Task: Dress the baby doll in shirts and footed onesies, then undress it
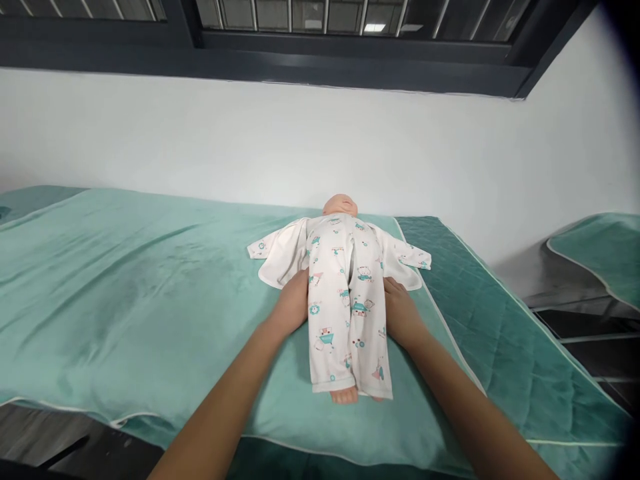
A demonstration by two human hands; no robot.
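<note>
A baby doll (341, 203) lies on its back, head toward the wall. White printed baby trousers (367, 300) cover its front from chest to ankles, and a bare foot (345, 396) shows below one leg opening. Beneath lies a white baby shirt (287, 250), its sleeves and front panels spread out to both sides. My left hand (295, 300) is closed at the left edge of the trousers, around thigh height. On the opposite edge, my right hand (401, 310) is closed in the same way. The cloth hides the fingertips of both hands.
A light green sheet (140, 287) with white piping covers the bed. Darker quilted cloth (480, 320) extends to the right. Behind are a white wall (225, 140) and a dark window frame (350, 63) with bars. Metal rails (600, 338) stand at the right.
</note>
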